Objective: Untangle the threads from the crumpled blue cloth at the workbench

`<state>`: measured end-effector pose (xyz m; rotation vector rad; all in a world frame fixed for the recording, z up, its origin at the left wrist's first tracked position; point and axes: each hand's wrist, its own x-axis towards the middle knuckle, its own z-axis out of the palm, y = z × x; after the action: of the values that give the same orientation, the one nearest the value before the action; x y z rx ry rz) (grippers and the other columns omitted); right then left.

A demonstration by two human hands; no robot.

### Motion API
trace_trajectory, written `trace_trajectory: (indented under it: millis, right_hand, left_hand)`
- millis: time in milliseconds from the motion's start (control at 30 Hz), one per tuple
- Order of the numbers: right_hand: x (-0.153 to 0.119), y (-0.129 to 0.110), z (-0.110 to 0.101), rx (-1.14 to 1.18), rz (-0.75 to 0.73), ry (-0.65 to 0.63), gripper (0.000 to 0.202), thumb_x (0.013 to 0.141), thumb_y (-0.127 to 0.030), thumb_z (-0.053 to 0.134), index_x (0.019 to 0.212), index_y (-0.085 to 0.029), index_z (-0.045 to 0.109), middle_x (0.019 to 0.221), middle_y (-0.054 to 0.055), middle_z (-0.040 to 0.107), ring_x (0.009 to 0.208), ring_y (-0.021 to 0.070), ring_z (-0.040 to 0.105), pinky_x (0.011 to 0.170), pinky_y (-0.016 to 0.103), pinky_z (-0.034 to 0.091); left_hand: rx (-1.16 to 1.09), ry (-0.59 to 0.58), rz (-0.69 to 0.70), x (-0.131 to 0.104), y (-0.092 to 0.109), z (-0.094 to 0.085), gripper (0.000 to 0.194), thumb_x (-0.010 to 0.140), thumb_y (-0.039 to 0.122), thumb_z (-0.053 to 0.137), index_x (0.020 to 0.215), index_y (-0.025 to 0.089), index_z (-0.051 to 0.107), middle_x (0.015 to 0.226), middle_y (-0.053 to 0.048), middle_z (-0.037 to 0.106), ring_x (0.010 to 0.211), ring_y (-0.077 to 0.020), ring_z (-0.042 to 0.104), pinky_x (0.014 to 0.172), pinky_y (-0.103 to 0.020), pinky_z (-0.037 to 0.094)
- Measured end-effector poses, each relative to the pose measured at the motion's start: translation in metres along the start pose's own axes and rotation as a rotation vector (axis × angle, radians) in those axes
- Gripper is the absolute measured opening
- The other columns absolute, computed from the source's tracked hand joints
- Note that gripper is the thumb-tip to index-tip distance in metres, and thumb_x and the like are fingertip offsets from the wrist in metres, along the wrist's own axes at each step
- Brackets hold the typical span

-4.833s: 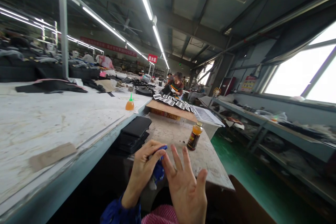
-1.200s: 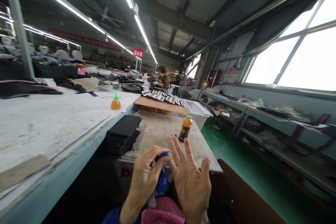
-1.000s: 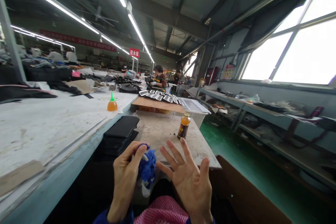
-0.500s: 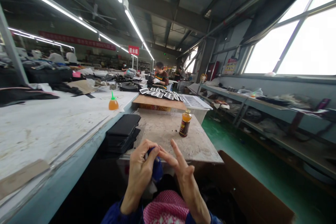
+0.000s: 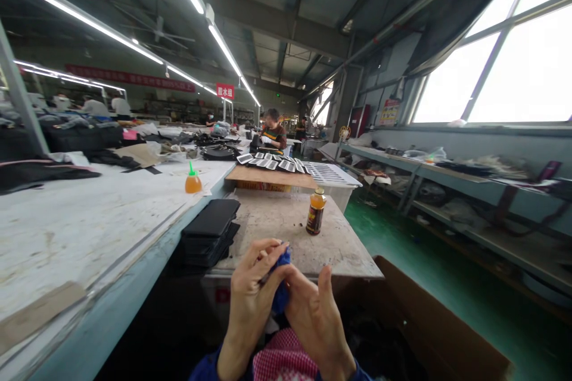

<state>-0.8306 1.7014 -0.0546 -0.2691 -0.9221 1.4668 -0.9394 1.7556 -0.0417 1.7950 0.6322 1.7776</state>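
My left hand (image 5: 252,277) is closed, its thumb and fingers pinched on a crumpled blue cloth (image 5: 281,292). The cloth bunches up between my two hands; part of it is hidden behind the fingers. My right hand (image 5: 315,309) lies close against the cloth from the right, its fingers stretched out and one digit pointing up. Past the hands, on a worn board table (image 5: 277,232), stands an upright bottle of orange-yellow liquid (image 5: 315,212) with a dark label. A stack of black flat pieces (image 5: 210,229) lies to the left of it.
A long white-topped table (image 5: 111,220) runs along the left, bearing a small orange squeeze bottle (image 5: 193,181) with a green nozzle. Brown cardboard (image 5: 442,321) rises at lower right. Farther off, a co-worker (image 5: 272,131) sits behind a brown board (image 5: 268,176) with white-and-black pieces.
Both hands have shifted slightly and come closer together. The left hand has moved right, and more of the blue cloth now shows between them. The right hand's spread fingers have lowered.
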Motion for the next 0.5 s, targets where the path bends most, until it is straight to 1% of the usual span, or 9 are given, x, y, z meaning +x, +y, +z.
trace_trajectory:
  millis: [33, 100, 167, 233, 300, 433, 500]
  right_hand:
    - [-0.001, 0.001, 0.002, 0.001, 0.006, 0.003, 0.081, 0.082, -0.082, 0.042, 0.124, -0.018, 0.069, 0.137, 0.012, 0.06, 0.137, 0.0248, 0.046, 0.123, 0.041, 0.022]
    - [-0.002, 0.001, 0.003, -0.008, 0.002, 0.019, 0.08, 0.081, -0.081, 0.046, 0.121, -0.016, 0.071, 0.134, 0.011, 0.062, 0.137, 0.0242, 0.045, 0.124, 0.04, 0.019]
    - [-0.002, 0.003, 0.001, -0.005, 0.001, 0.04, 0.079, 0.082, -0.081, 0.047, 0.121, -0.017, 0.071, 0.136, 0.01, 0.06, 0.139, 0.0231, 0.043, 0.126, 0.039, 0.013]
    - [-0.001, 0.006, -0.004, 0.0, -0.002, 0.06, 0.078, 0.081, -0.081, 0.047, 0.123, -0.019, 0.07, 0.139, 0.009, 0.058, 0.14, 0.0222, 0.041, 0.127, 0.039, 0.009]
    - [-0.001, 0.011, -0.01, -0.026, -0.004, 0.081, 0.078, 0.081, -0.081, 0.047, 0.127, -0.021, 0.068, 0.144, 0.007, 0.055, 0.144, 0.0219, 0.038, 0.127, 0.04, 0.007]
    - [-0.005, 0.025, -0.019, -0.139, 0.001, 0.113, 0.083, 0.08, -0.084, 0.043, 0.134, -0.025, 0.062, 0.15, 0.006, 0.047, 0.149, 0.0243, 0.028, 0.127, 0.044, 0.006]
    - [-0.006, 0.031, -0.021, -0.197, -0.011, 0.132, 0.083, 0.079, -0.084, 0.044, 0.135, -0.025, 0.061, 0.151, 0.005, 0.046, 0.151, 0.0241, 0.023, 0.127, 0.043, 0.002]
  left_hand:
    - [-0.016, -0.034, -0.017, 0.0, -0.001, 0.002, 0.019, 0.08, 0.031, 0.074, 0.098, 0.033, 0.078, 0.1, 0.0, 0.071, 0.089, -0.0141, 0.066, 0.081, -0.02, 0.052]
    - [-0.068, -0.073, -0.105, 0.001, -0.006, 0.003, 0.017, 0.08, 0.03, 0.073, 0.096, 0.03, 0.078, 0.097, 0.0, 0.072, 0.092, -0.0152, 0.066, 0.082, -0.02, 0.052]
    - [-0.104, -0.078, -0.191, 0.001, -0.01, 0.003, 0.012, 0.079, 0.03, 0.073, 0.089, 0.026, 0.078, 0.091, 0.0, 0.072, 0.088, -0.0154, 0.065, 0.08, -0.021, 0.052]
    - [-0.104, -0.04, -0.239, 0.001, -0.013, 0.004, 0.009, 0.079, 0.03, 0.071, 0.081, 0.023, 0.075, 0.084, 0.0, 0.071, 0.082, -0.0154, 0.064, 0.076, -0.022, 0.051]
    - [-0.08, 0.01, -0.257, 0.0, -0.013, 0.007, 0.012, 0.079, 0.032, 0.069, 0.076, 0.021, 0.073, 0.078, 0.0, 0.069, 0.076, -0.0148, 0.062, 0.071, -0.022, 0.049]
    - [-0.046, 0.125, -0.3, -0.004, -0.014, 0.013, 0.02, 0.077, 0.04, 0.068, 0.072, 0.02, 0.07, 0.068, 0.002, 0.065, 0.066, -0.0129, 0.057, 0.062, -0.021, 0.045]
    - [-0.046, 0.202, -0.342, -0.004, -0.015, 0.014, 0.023, 0.075, 0.043, 0.069, 0.071, 0.02, 0.07, 0.067, 0.001, 0.065, 0.065, -0.0127, 0.056, 0.062, -0.021, 0.044]
